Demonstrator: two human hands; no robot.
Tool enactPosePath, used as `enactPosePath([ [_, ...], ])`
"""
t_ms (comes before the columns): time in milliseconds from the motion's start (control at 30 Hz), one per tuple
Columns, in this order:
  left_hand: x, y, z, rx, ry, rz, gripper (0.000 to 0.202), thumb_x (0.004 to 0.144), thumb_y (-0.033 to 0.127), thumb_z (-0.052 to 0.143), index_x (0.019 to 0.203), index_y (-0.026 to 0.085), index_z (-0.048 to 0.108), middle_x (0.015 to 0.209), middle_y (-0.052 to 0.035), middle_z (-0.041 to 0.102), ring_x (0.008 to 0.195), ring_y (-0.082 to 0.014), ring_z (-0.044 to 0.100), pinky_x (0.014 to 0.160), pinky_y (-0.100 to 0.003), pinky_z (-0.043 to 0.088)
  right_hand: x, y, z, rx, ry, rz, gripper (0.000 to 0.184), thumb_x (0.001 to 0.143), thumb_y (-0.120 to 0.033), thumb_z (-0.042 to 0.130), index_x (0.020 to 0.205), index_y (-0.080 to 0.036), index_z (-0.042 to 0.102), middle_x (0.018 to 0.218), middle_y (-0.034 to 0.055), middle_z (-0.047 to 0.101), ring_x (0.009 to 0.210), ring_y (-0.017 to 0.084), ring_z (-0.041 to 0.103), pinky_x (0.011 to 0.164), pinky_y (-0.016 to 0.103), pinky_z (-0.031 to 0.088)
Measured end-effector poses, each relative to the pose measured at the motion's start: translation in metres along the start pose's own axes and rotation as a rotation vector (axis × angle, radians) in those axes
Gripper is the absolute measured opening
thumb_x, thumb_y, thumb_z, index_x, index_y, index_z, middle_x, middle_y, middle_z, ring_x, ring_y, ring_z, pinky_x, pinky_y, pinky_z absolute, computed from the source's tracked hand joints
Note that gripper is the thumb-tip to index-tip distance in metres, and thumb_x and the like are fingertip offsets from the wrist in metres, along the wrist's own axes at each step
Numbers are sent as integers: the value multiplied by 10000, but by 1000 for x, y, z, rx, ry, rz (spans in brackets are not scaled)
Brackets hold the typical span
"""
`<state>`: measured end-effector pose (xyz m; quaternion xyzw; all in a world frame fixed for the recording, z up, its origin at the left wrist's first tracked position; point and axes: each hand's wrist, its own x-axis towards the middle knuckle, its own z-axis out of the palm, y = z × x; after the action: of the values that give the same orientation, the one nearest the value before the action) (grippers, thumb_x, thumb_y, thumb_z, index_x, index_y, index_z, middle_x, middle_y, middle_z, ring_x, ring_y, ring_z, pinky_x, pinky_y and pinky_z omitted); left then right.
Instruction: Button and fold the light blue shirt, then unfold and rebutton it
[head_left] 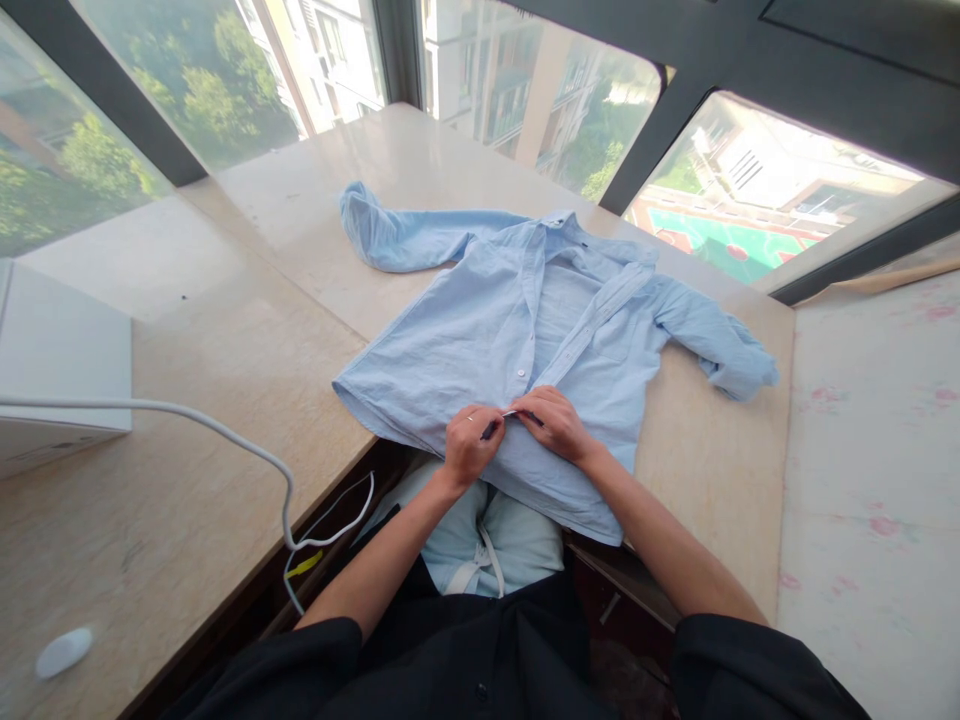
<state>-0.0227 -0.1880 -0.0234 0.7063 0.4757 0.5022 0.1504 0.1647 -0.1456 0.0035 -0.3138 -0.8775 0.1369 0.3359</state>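
Shirt spread on the counter, collar open; left hand and right hand both pinching some thin thing over it, so I'd steady the wrists and pinch lightly

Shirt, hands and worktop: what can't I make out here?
Head view: dark item, too small and partly covered by the left hand and right hand; one piece or two, I can't tell.
Head view: shirt, the cloth beneath both hands, hidden by them.
Head view: white box, cut off by the left edge.
Head view: white cable, running off the left edge.
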Motion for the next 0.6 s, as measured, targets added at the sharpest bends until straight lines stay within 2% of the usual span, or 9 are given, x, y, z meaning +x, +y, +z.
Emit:
enactPosePath([
  [400, -1, -1, 3, -31, 25, -40, 119, 855, 156, 598, 760, 214, 640, 847, -31, 759, 805, -160, 696, 796, -311, 542, 1, 0, 1, -5, -16, 57, 134, 941, -191, 542, 1028, -209, 643, 905, 67, 721, 861, 209, 635, 843, 385, 499],
  [600, 1, 2, 4, -14, 52, -83, 100, 836, 160, 618, 754, 215, 634, 809, -22, 748, 764, -162, 681, 774, -313, 530, 2, 1, 2, 11, -20, 68, 246, 927, -176, 534, 1166, -210, 582, 926, 59, 713, 887, 217, 625, 865, 399, 489],
])
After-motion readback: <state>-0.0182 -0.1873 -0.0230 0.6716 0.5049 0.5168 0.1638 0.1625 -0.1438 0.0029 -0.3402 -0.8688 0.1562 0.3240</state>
